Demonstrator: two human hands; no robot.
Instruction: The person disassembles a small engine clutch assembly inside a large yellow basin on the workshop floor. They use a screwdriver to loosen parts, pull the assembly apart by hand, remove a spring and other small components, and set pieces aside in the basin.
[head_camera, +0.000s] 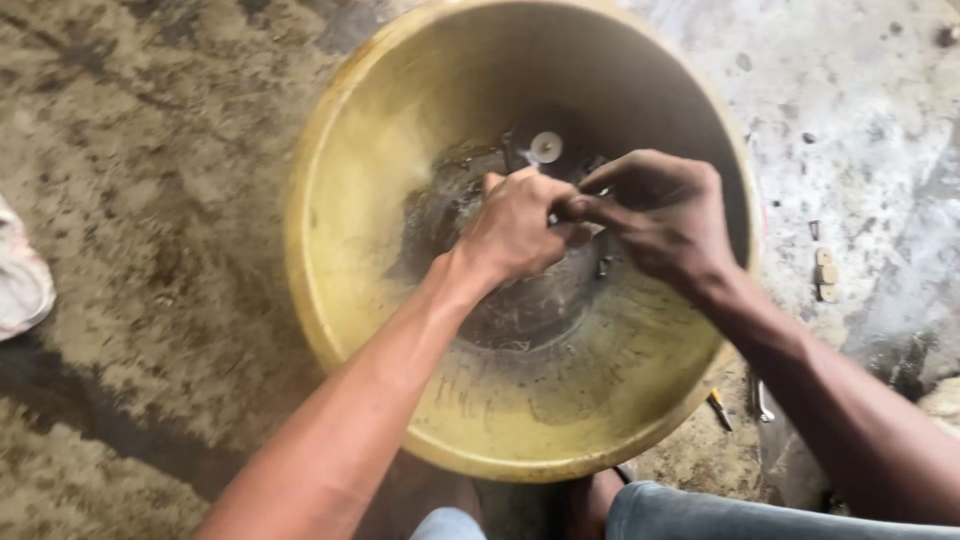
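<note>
A big yellow basin (340, 250) stands on the ground, with dark liquid and several small metal parts at its bottom. A round pale disc-shaped part (545, 147) lies at the far side of the bottom. My left hand (515, 225) is closed over the middle of the basin, gripping a small metal part that is mostly hidden by the fingers. My right hand (665, 215) meets it from the right, its fingers pinching the same small part. Both forearms reach in from the lower edge.
The ground is stained concrete. Small tools, one with a yellow handle (719, 406), lie right of the basin. A few small pale pieces (826, 272) sit further right. A pale cloth or shoe (20, 280) shows at the left edge. My knees are at the bottom.
</note>
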